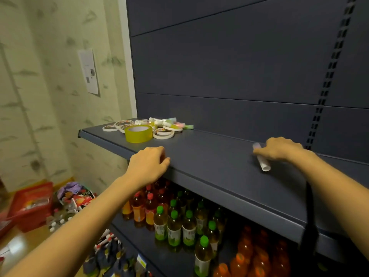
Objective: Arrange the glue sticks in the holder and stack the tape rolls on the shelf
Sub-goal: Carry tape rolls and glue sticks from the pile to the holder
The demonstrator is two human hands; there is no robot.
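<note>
A dark blue shelf (219, 162) carries a heap at its far left: a wide yellow tape roll (138, 133), several thin white tape rolls (163, 134) and a bundle of pastel glue sticks (169, 122). My right hand (279, 148) is over the shelf's right part, its fingers curled round one white glue stick (263, 163) that lies on the shelf. At the front edge, my left hand (148, 164) rests with its fingers bent over the lip; I see nothing in it. No holder is in view.
Below the shelf stand rows of drink bottles, with green caps (175, 222), red caps (147, 204) and orange ones (257, 254). A red basket (32, 204) and scattered goods lie on the floor at the left. A black strap (309, 216) hangs from my right arm.
</note>
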